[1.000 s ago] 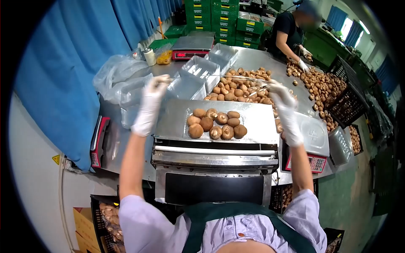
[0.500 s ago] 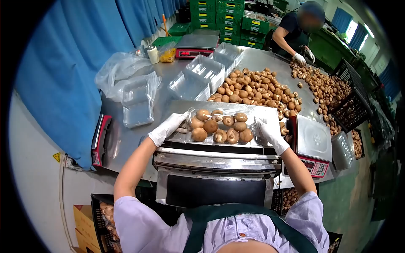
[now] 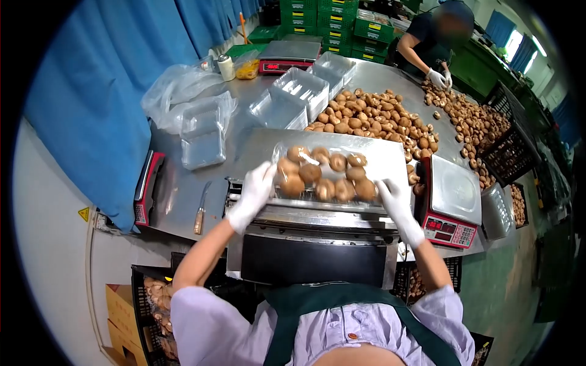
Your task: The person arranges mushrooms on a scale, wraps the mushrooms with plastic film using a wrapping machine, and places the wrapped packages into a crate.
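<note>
Centrally, one clear plastic tray (image 3: pixel 281 150) of round brown mushrooms (image 3: pixel 310 174) is held over the front edge of a silver metal plate (image 3: pixel 387 156). Its left end is gripped by the curled fingers of the white-gloved left hand (image 3: pixel 256 190), its right by the half-bent fingers of the white-gloved right hand (image 3: pixel 394 204). Leftward, one wooden-handled knife (image 3: pixel 199 216) is laid on the grey metal table (image 3: pixel 174 189).
</note>
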Available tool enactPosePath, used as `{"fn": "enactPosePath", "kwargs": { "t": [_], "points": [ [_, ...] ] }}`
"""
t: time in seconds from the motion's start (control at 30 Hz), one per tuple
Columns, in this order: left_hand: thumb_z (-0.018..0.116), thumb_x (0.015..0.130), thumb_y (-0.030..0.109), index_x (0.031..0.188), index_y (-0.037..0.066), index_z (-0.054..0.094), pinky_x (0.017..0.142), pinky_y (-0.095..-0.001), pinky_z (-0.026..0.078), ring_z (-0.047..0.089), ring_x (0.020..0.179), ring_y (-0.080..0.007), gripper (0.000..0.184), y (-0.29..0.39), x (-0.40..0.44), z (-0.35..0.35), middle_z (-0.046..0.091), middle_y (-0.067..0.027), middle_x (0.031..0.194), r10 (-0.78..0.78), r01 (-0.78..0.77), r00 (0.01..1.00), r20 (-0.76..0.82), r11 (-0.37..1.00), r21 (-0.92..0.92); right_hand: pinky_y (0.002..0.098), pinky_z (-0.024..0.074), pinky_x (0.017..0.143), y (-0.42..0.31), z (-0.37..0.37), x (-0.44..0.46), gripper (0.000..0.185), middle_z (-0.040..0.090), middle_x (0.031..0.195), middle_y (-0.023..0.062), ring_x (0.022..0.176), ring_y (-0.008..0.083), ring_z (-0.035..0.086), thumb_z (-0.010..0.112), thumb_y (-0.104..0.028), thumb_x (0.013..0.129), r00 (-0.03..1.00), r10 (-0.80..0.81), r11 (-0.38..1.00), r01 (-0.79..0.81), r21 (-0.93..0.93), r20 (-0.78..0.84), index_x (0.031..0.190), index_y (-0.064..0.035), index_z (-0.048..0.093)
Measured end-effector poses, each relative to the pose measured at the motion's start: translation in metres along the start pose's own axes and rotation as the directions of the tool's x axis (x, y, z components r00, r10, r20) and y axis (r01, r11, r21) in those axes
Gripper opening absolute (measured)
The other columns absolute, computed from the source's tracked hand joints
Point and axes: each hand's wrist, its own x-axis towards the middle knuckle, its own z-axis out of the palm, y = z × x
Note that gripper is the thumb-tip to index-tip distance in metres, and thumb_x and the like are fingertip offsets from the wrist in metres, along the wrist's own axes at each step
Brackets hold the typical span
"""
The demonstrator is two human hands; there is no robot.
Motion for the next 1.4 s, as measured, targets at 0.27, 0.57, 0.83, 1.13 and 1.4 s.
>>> {"fn": "enactPosePath", "kwargs": {
  "t": [0.27,0.57,0.83,1.13,1.4],
  "points": [
    [0.051,0.092,0.025,0.088,0.006,0.057,0.055,-0.0426,0.048,0.061,0.058,-0.036,0.021,-0.031,-0.206,0.012,0.058,-0.0177,0.061,-0.415,0.386,0.863,0.287,0.91,0.153,0.0463,0.0498,0.054,0.1,0.033,-0.188,0.016,0.06,0.066,0.0229,0.063,0.0408,0.062,0.054,-0.024,0.092,0.984,0.003,0.964,0.044,-0.263,0.177,0.1,-0.0097,0.056],
    [0.053,0.093,0.026,0.08,0.001,0.062,0.049,-0.0265,0.043,0.055,0.049,-0.0102,0.03,-0.015,-0.177,-0.009,0.057,-0.0055,0.055,-0.493,0.536,0.807,0.325,0.842,-0.056,0.0346,0.0491,0.061,0.038,-0.021,-0.132,0.028,0.063,0.072,0.0179,0.064,0.0281,0.062,0.058,-0.025,0.09,0.973,0.037,0.994,-0.013,-0.107,0.227,0.096,0.0021,0.06],
    [0.06,0.088,0.022,0.099,0.001,0.062,0.065,-0.0294,0.05,0.062,0.073,-0.015,0.024,-0.055,-0.273,0.033,0.064,-0.0042,0.081,-0.443,0.635,0.742,0.503,0.706,-0.315,0.0319,0.0499,0.064,0.138,-0.003,-0.209,0.026,0.066,0.081,0.0167,0.072,0.0201,0.064,0.055,-0.018,0.091,0.838,0.181,0.973,-0.078,-0.216,0.515,0.101,0.0044,0.063],
    [0.056,0.089,0.005,0.098,0.002,0.057,0.079,-0.03,0.047,0.054,0.084,-0.0133,0.009,0.088,-0.193,0.028,0.056,-0.0069,0.097,0.289,0.731,0.445,0.848,0.43,-0.53,0.0326,0.0495,0.07,0.092,0.009,-0.179,0.027,0.063,0.088,0.0154,0.08,0.0223,0.062,0.046,-0.022,0.095,0.797,0.088,0.995,-0.04,-0.092,0.598,0.1,0.0003,0.06],
    [0.068,0.074,0.032,0.108,0.008,0.055,0.085,-0.0388,0.043,0.047,0.099,-0.0236,0.044,0.078,-0.217,0.092,0.047,-0.0109,0.097,0.708,0.433,0.678,0.199,-0.165,-0.886,0.0301,0.048,0.071,-0.013,-0.005,-0.116,0.028,0.06,0.09,0.0099,0.082,0.0172,0.056,0.041,-0.023,0.097,0.975,-0.134,0.512,-0.086,0.855,0.179,0.095,-0.0014,0.058]
  ]
}}
